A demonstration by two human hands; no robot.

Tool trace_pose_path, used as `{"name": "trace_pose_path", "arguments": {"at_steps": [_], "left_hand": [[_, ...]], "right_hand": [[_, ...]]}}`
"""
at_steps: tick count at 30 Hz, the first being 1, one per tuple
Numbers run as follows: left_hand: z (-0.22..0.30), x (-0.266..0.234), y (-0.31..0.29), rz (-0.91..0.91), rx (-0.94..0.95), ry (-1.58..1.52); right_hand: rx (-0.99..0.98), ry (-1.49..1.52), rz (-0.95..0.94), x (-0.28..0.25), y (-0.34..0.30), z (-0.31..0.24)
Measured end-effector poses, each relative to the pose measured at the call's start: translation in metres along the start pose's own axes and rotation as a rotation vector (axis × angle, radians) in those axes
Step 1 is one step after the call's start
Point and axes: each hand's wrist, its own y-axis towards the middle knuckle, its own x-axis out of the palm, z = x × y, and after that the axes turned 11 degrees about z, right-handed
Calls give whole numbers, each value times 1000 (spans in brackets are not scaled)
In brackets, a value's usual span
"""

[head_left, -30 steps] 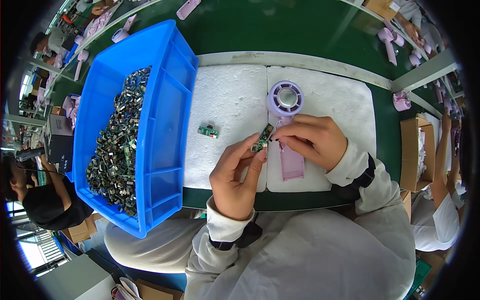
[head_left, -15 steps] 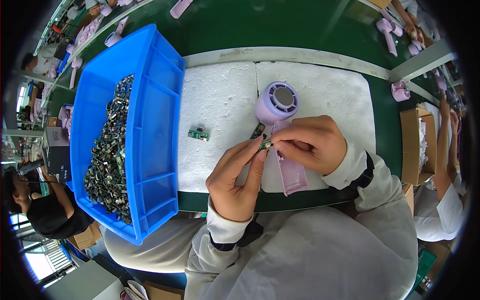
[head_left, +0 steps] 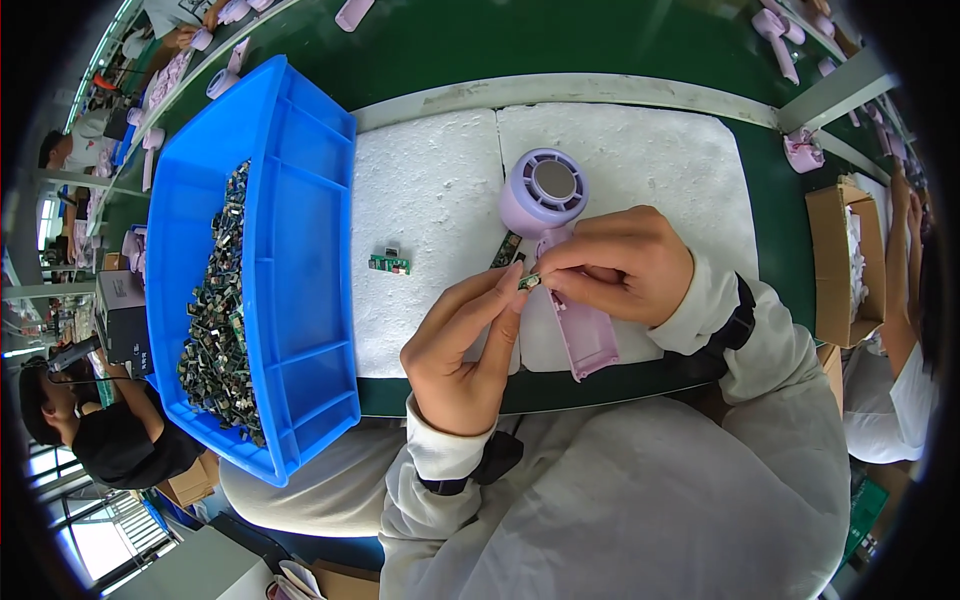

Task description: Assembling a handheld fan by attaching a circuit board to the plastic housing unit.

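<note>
A small green circuit board point(head_left: 529, 283) is pinched between the thumb and fingertips of my left hand point(head_left: 450, 355). At the board's right end, my right hand point(head_left: 635, 265) has its thumb and index finger pressed together; what lies between them is too small to make out. Under my hands lies a lilac handheld fan, its round head point(head_left: 544, 198) pointing away from me and its open handle shell point(head_left: 588, 342) toward me. A darker green board point(head_left: 507, 250) rests beside the fan's neck, partly behind my left fingers. Another loose board point(head_left: 390, 262) sits to the left on white foam.
White foam sheets point(head_left: 425, 180) cover the work spot on the green table point(head_left: 600, 45). At the left stands a blue bin point(head_left: 305, 260) with a heap of small circuit boards. A cardboard box point(head_left: 835, 260) is on the right, and other people work on both sides.
The whole view has shifted slightly. Both hands keep their pinch near the small board, which has turned a little between the fingertips.
</note>
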Motion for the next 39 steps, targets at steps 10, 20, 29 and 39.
{"name": "trace_pose_path", "arguments": {"at_steps": [10, 20, 29, 39], "left_hand": [[-13, 1, -8, -11, -202, -353], [-19, -11, -2, -197, -312, -580], [-20, -9, -3, -201, -285, -592], [-20, -4, -5, -136, -226, -488]], "right_hand": [[64, 10, -50, -1, 1, -5], [157, 160, -67, -6, 2, -4], [233, 201, -80, -3, -4, -3], [260, 129, -111, -4, -3, -6]]}}
